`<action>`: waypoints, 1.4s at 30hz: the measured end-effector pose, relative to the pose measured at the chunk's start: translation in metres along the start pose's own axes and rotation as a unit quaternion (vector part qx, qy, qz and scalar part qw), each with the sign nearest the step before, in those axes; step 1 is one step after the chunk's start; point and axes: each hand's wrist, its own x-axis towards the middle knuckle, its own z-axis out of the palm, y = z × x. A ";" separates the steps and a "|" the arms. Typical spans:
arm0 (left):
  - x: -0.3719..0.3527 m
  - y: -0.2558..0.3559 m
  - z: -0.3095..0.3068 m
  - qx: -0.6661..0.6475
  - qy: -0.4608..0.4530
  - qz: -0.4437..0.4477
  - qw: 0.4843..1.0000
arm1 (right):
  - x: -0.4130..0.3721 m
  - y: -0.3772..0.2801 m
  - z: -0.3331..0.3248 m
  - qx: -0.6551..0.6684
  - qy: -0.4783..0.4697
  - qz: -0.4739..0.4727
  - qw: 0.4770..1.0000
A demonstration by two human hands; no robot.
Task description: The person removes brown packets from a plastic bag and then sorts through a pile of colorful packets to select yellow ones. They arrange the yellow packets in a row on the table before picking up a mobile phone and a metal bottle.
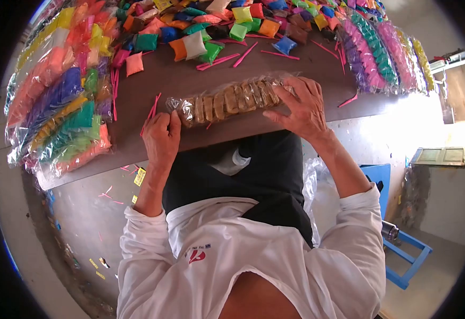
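Note:
A long clear plastic bag lies across the table's near side, filled with a row of several small brown packets. At its left end my left hand is closed, thumb against the curled fingers at the plastic; exactly how much film it pinches is hidden. My right hand curves around the bag's right end, fingers over the top and thumb at the lower side. Beside my left hand lie pink strips, thin and narrow.
Loose colourful packets heap along the back of the brown table. Filled clear bags stack at the left and right. More pink strips are scattered between. A blue stool stands on the floor at right.

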 end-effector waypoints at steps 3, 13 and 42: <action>0.000 -0.001 0.000 -0.006 0.002 0.000 1.000 | 0.009 -0.012 -0.002 0.015 0.031 -0.046 0.998; 0.002 0.002 -0.003 -0.016 -0.016 -0.021 1.000 | 0.028 -0.049 0.043 0.059 -0.057 -0.087 0.993; 0.003 0.005 -0.020 -0.098 -0.071 -0.116 0.986 | 0.022 -0.049 0.059 0.050 0.017 -0.081 0.995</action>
